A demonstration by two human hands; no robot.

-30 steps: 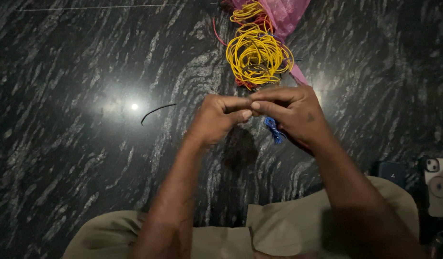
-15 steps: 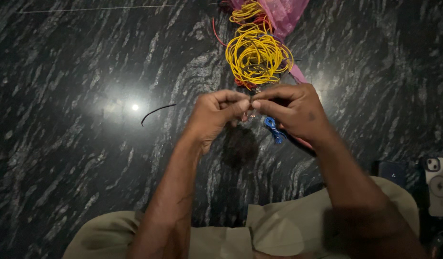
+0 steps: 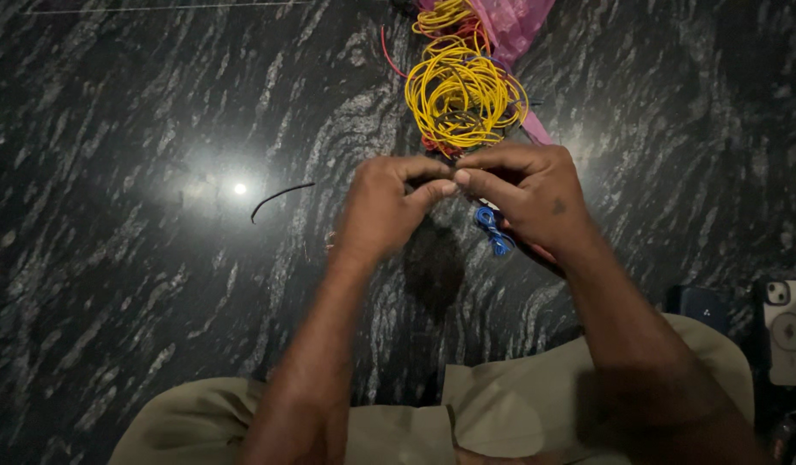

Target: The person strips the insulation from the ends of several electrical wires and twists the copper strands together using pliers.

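Dark veined stone floor (image 3: 139,284) lies under both hands, barely shifted from a moment ago. Left hand (image 3: 382,209) and right hand (image 3: 527,196) meet fingertip to fingertip, pinched perhaps on something too small to see. Blue wire (image 3: 492,231) hangs beneath the right hand; beyond it a yellow wire coil (image 3: 461,93), pink bag (image 3: 518,26) cut off.

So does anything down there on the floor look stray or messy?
One short black wire piece lies alone on the dark marble floor, apart from the tangled yellow wire coil by the pink bag. Otherwise nothing looks spilled or broken.
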